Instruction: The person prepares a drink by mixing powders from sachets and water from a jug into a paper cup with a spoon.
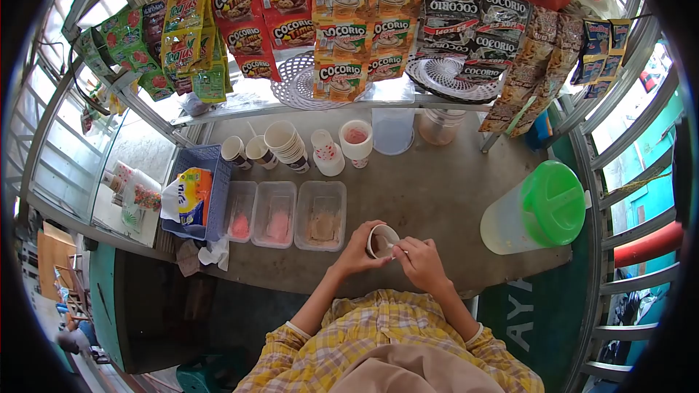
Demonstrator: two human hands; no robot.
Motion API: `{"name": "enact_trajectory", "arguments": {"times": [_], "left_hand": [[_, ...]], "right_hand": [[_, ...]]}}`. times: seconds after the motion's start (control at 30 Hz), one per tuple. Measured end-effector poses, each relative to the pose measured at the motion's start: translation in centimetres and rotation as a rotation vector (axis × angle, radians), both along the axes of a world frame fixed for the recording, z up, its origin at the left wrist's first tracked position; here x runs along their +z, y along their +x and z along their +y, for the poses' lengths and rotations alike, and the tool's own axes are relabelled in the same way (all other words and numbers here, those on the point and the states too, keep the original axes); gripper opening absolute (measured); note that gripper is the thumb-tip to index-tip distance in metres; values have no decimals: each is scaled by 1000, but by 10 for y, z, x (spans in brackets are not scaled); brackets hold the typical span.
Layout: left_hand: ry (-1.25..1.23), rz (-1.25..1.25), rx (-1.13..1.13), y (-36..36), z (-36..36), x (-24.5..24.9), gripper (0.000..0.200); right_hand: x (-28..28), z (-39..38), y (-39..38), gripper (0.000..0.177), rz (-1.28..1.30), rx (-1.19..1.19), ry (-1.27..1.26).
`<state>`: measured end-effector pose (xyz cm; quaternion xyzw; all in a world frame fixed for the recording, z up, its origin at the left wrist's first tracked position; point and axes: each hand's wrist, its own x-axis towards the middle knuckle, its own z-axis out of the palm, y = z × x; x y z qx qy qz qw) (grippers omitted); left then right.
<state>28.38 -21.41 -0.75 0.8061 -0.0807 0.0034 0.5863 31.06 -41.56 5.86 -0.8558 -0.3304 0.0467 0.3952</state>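
My left hand (357, 251) is wrapped round a white paper cup (373, 231), tilted so that its mouth shows. Inside the cup is something brown. At the cup's right rim, my right hand (421, 262) has its fingers pinched together on a small white spoon-like utensil (394, 246), mostly hidden by the fingers. Left of my hands stands a clear tub of brown powder (322, 227). Beside it are a tub of pink powder (277, 225) and a narrower tub of pink powder (239, 224).
Stacked paper cups (285, 144) line the counter's back. A blue basket (217, 211) holds an orange-and-blue packet (194, 196). At right stands a pitcher with a green lid (551, 207). Drink sachets (341, 36) hang above. White tissue (215, 253) lies at the left edge.
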Motion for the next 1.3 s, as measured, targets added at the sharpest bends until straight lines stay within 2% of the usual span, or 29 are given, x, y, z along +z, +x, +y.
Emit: {"name": "enact_trajectory", "arguments": {"times": [0.07,0.17,0.27,0.33,0.43,0.53,0.57,0.63,0.73,0.77,0.83,0.87,0.93,0.97,1.03,1.07,1.13,1.23,1.3], "left_hand": [[-105,100,-25,-1,2,8,80],[-17,6,-48,0,2,4,80],[-20,54,-53,1,2,2,78],[-20,10,-41,2,1,-2,77],[-21,11,-32,2,1,-5,77],[0,-24,-19,2,2,-14,77],[10,-48,-15,3,2,-14,77],[-20,-10,-1,2,0,-12,77],[-46,8,9,2,-2,-4,77],[-53,8,10,2,-2,-3,77],[-40,32,12,0,-3,-3,75],[-34,43,13,0,-3,-3,74],[60,-124,26,0,-3,-11,72],[107,-208,32,1,-4,-8,72],[183,-185,72,-4,-6,0,70],[220,-173,91,-5,-8,5,69],[161,-141,93,-7,-10,4,70],[174,-153,86,-9,-10,-2,72],[176,-166,84,-7,-11,-9,73]], "right_hand": [[-1,0,-1,19,18,12,5],[-3,2,-3,19,10,4,11],[-3,1,-2,19,3,18,3],[-4,2,-1,19,8,-2,60],[-3,2,2,19,-20,27,-19],[0,2,2,20,87,29,59],[0,2,2,20,50,24,33],[-1,2,1,20,-23,13,-22],[-1,0,2,21,89,58,39],[-1,1,1,21,39,37,13],[-1,3,0,21,-61,-5,-40],[-1,2,1,21,-10,18,-24],[0,-1,4,20,93,68,9],[0,0,3,20,47,48,-7],[1,2,3,20,-45,6,-43],[2,1,3,20,-6,29,-21],[2,-1,4,21,71,76,24],[-1,3,1,21,-73,-31,1],[-4,1,1,20,-40,10,11]]}}
